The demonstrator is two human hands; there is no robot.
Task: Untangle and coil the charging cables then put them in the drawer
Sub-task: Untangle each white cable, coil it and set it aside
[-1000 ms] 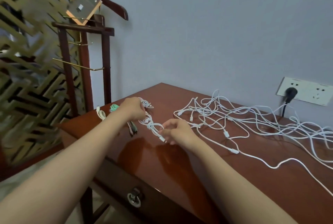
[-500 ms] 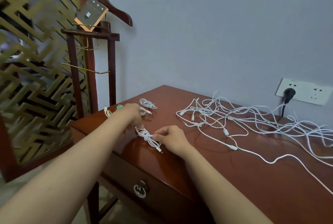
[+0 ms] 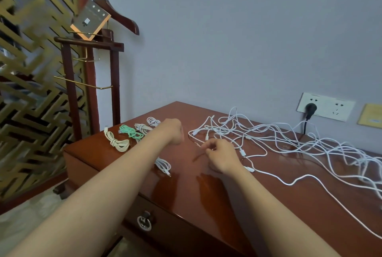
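A tangle of white charging cables (image 3: pixel 268 139) sprawls over the right half of the wooden table (image 3: pixel 206 199). Coiled cables lie at the table's left end: a cream coil (image 3: pixel 117 143), a green coil (image 3: pixel 131 131), a grey coil (image 3: pixel 142 128) and a small white coil (image 3: pixel 153 121). Another white coil (image 3: pixel 163 165) lies alone beside my left forearm. My left hand (image 3: pixel 174 131) hovers over the table left of the tangle, its fingers hidden behind its back. My right hand (image 3: pixel 221 156) pinches a white cable end at the tangle's near edge. The drawer (image 3: pixel 144 220) below is closed.
A wall socket (image 3: pixel 326 109) with a black plug (image 3: pixel 310 109) sits behind the tangle. A dark wooden valet stand (image 3: pixel 91 70) and a gold lattice screen (image 3: pixel 31 91) stand left of the table. One long cable runs to the table's right front edge.
Both hands let go of the white coil, which now lies on the table near the front. Both hands have moved away toward the tangle.
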